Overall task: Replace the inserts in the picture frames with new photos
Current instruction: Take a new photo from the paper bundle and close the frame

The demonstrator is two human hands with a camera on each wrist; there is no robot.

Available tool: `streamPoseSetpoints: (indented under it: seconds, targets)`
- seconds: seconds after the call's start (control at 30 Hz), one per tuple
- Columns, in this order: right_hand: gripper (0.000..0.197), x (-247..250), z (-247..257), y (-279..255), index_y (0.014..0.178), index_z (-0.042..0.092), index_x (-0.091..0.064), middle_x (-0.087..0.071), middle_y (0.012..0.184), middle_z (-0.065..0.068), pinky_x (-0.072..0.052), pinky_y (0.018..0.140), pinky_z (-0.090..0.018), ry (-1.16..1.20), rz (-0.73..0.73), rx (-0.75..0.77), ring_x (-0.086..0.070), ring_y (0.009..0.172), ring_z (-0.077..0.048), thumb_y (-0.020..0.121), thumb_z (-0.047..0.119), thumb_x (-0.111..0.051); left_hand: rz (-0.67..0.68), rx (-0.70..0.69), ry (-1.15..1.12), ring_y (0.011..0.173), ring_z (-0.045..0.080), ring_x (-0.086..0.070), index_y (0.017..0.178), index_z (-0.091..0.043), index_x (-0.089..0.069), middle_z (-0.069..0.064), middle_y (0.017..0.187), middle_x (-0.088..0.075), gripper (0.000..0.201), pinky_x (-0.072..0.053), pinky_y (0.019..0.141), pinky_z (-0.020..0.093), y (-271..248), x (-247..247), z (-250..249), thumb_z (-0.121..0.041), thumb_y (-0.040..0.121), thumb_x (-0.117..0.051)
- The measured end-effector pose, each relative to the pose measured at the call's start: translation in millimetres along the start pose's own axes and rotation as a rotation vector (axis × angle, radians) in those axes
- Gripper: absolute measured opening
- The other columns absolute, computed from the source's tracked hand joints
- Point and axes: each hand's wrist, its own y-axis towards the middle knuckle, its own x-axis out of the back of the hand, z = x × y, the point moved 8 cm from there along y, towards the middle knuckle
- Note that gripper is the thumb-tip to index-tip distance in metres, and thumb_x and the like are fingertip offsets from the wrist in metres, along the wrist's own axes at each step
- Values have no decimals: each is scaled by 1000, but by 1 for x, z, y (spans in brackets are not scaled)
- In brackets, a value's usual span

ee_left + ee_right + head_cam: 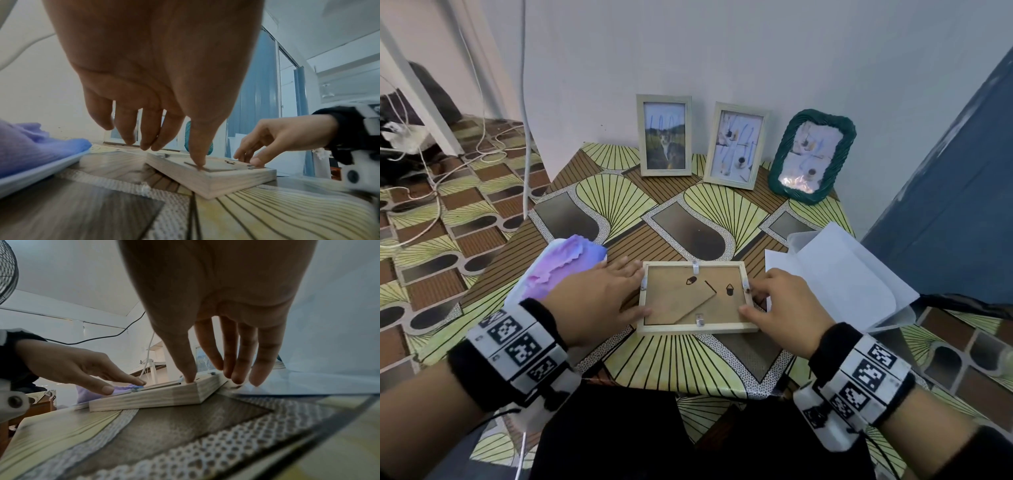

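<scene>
Pale wood frame (697, 297) lies face down at the counter's (688, 370) near middle, backing board up. My left hand (599, 301) presses flat-fingered on its left edge; my right hand (787, 308), fingers extended too, touches the right edge, grasping nothing. I reckon we're at opening the back: next I need to turn the small clips (700, 320) aside.
</scene>
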Motion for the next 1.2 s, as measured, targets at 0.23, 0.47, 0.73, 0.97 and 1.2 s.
streamPoseSetpoints:
  seconds: [0.23,0.47,0.73,0.97,1.2]
  targets:
    - [23,-7,3,7,92,13,-66,-44,91,6,-29,70,-22,-96,42,6,-43,83,-12,92,36,-63,-31,-1,-166,150,5,-1,156,-18,-10,-5,164,-2,74,2,113,14,-12,-7,-5,-57,98,-35]
    - [24,-12,3,8,106,12,-66,-53,115,0,-41,87,-29,-114,88,2,-51,102,-19,95,32,-59,-37,-20,-240,149,3,0,156,-15,-10,-4,163,0,73,0,115,15,-10,-6,-8,-49,100,-41]
    - [25,-9,2,9,108,12,-71,-54,114,2,-43,90,-29,-69,74,21,-52,102,-17,91,29,-66,-24,-61,-277,148,1,3,156,-16,-11,-5,163,2,74,6,111,10,-9,-6,-8,-49,99,-44]
    - [31,-5,-4,10,112,14,-72,-59,106,2,-44,85,-30,4,45,-6,-54,95,-17,86,30,-73,24,-126,-236,149,4,2,155,-20,-17,-7,163,-2,67,7,110,9,-5,-2,-13,-46,100,-44]
    - [34,-10,-3,10,120,12,-67,-56,120,0,-42,91,-28,-15,72,-24,-53,106,-19,90,30,-68,76,-162,-112,150,6,4,156,-17,-8,-6,164,1,64,0,120,21,-3,-7,-18,-44,104,-33]
